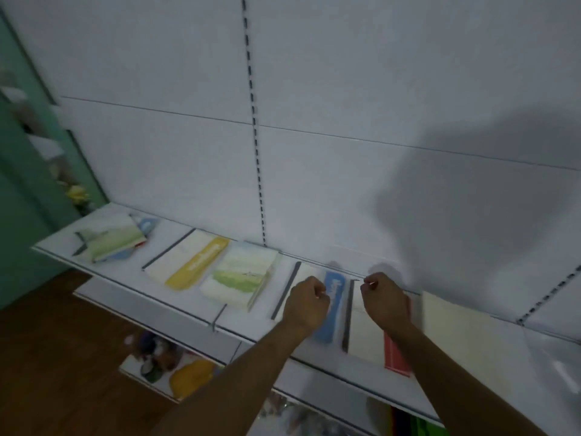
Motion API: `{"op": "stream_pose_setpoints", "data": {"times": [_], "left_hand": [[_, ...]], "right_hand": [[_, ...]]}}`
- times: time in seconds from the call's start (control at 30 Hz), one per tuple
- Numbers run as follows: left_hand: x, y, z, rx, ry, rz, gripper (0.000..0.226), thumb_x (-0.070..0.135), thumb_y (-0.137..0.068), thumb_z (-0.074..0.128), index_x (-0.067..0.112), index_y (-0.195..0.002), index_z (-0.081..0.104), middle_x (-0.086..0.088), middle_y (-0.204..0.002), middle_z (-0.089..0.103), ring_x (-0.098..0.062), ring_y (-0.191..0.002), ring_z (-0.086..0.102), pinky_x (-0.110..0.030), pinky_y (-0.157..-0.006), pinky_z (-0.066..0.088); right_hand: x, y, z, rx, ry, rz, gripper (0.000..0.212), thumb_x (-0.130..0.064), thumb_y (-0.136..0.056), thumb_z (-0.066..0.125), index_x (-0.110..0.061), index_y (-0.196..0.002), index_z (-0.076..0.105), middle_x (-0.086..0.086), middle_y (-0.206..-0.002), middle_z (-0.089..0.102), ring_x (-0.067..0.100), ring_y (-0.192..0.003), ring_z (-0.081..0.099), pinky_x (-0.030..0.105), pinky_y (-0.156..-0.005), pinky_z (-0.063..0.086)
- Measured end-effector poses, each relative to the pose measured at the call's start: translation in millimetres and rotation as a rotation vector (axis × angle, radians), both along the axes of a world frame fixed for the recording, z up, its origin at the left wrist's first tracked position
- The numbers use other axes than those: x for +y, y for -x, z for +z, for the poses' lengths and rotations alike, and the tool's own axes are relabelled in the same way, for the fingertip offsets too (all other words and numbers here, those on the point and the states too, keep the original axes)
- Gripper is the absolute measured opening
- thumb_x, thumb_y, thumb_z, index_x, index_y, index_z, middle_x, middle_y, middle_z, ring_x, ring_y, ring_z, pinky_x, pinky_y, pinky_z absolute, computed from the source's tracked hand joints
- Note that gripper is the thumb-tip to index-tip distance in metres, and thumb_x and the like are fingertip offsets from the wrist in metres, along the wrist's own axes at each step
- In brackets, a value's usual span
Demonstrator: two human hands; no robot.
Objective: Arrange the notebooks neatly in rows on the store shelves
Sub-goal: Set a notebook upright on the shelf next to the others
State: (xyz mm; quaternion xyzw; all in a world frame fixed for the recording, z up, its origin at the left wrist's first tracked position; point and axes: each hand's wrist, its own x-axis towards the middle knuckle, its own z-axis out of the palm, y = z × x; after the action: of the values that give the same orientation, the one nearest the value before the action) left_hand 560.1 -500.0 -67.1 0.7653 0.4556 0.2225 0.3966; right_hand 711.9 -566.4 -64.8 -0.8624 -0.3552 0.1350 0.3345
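Notebooks lay flat along the shelf (176, 305). Both hands, left (306, 305) and right (385, 302), curled over the blue notebook (331, 306) and red notebook (372, 328); whether either gripped, I couldn't tell. Squaring these seemed underway; next, align edges.

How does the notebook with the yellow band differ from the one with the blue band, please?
The yellow-band notebook lies untouched near the left of the shelf; the blue-band notebook lies further right, partly under the left hand. Their bands differ in colour, yellow against blue. Both lie flat, pale-covered, each with a dark strip along its left edge.
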Motion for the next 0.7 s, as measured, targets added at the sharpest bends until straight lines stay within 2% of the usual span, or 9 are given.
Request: {"op": "stream_pose_setpoints", "data": {"times": [0.13,0.2,0.3,0.43,0.5,0.63,0.7], "left_hand": [[33,81,20,-0.035,-0.010,0.222,0.013,0.012,-0.090,0.055,0.008,-0.100,0.063,-0.009,-0.106,0.066,-0.024,-0.100,0.061,-0.027,-0.084,0.047],[41,128,32,-0.034,-0.024,0.340,0.013,0.012,-0.091,0.054,0.008,-0.101,0.062,-0.009,-0.106,0.065,-0.027,-0.096,0.062,-0.031,-0.082,0.050],[42,208,47,0.000,-0.030,0.517,0.012,0.015,-0.092,0.053,0.011,-0.101,0.060,-0.010,-0.103,0.065,-0.030,-0.092,0.063,-0.037,-0.079,0.052],[29,303,56,0.035,-0.033,0.778,0.010,0.017,-0.090,0.053,0.015,-0.095,0.061,-0.005,-0.096,0.066,-0.021,-0.088,0.063,-0.034,-0.077,0.055],[18,339,56,0.039,-0.017,0.861,0.009,0.017,-0.090,0.055,0.016,-0.095,0.061,-0.001,-0.095,0.064,-0.016,-0.086,0.062,-0.028,-0.071,0.052],[5,389,52,-0.002,0.010,0.933,0.003,0.018,-0.090,0.057,0.019,-0.092,0.058,0.003,-0.089,0.063,-0.014,-0.081,0.062,-0.027,-0.068,0.054],[5,412,50,-0.021,0.021,0.965,0.007,0.016,-0.093,0.053,0.022,-0.092,0.057,0.003,-0.090,0.062,-0.014,-0.080,0.063,-0.024,-0.065,0.054]], "right_hand": [[62,67,18,0.016,0.022,0.332,0.013,-0.021,-0.094,0.050,-0.011,-0.092,0.059,0.007,-0.088,0.063,0.023,-0.086,0.060,0.023,-0.066,0.032],[91,107,30,0.019,-0.001,0.452,0.016,-0.023,-0.093,0.052,-0.010,-0.096,0.062,0.008,-0.093,0.065,0.020,-0.084,0.058,0.023,-0.068,0.034],[128,181,48,0.011,-0.018,0.681,0.021,-0.024,-0.093,0.050,-0.009,-0.098,0.064,0.005,-0.096,0.065,0.023,-0.093,0.060,0.024,-0.071,0.036],[151,284,58,0.034,-0.042,0.951,0.019,-0.026,-0.093,0.049,-0.012,-0.094,0.062,0.004,-0.094,0.065,0.022,-0.088,0.059,0.026,-0.069,0.039],[149,330,58,0.047,-0.045,1.055,0.020,-0.027,-0.093,0.050,-0.012,-0.093,0.063,0.004,-0.093,0.065,0.020,-0.086,0.059,0.027,-0.070,0.042],[148,403,58,0.038,-0.019,1.192,0.016,-0.026,-0.093,0.050,-0.016,-0.095,0.063,0.001,-0.096,0.065,0.016,-0.087,0.060,0.028,-0.077,0.048],[153,433,59,0.023,-0.015,1.215,0.015,-0.025,-0.093,0.049,-0.017,-0.094,0.062,0.000,-0.094,0.065,0.015,-0.087,0.060,0.027,-0.076,0.048]]}}
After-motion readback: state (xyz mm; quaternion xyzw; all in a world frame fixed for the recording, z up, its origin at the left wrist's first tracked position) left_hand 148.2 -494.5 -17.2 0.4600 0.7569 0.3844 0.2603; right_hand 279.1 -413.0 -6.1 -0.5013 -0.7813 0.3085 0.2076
